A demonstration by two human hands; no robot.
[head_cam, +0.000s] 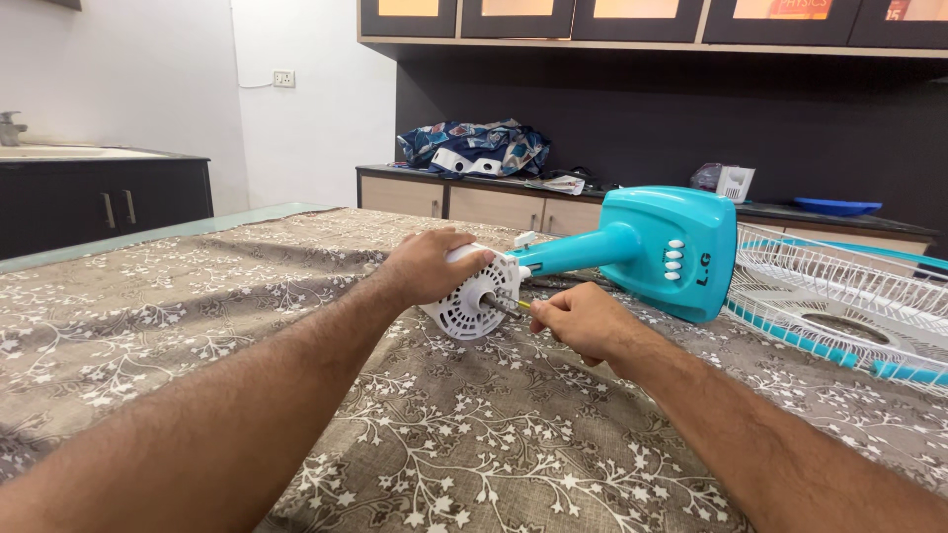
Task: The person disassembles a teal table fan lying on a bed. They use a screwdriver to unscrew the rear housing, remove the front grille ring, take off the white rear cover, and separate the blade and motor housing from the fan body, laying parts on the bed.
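A turquoise table fan lies on its side on the patterned tablecloth, its base [674,252] to the right and its white motor housing [472,301] facing me. My left hand [432,265] grips the top of the motor housing. My right hand [581,321] is closed around a thin tool with a yellowish handle, its tip pointed at the metal shaft [501,305] at the centre of the housing. The tool is mostly hidden in my fist.
A white wire fan guard with a turquoise rim [839,306] lies at the right on the table. Behind, a dark counter holds a blue patterned bag [474,148], a white basket [735,182] and a blue plate [835,206]. A sink counter [99,192] stands at the left.
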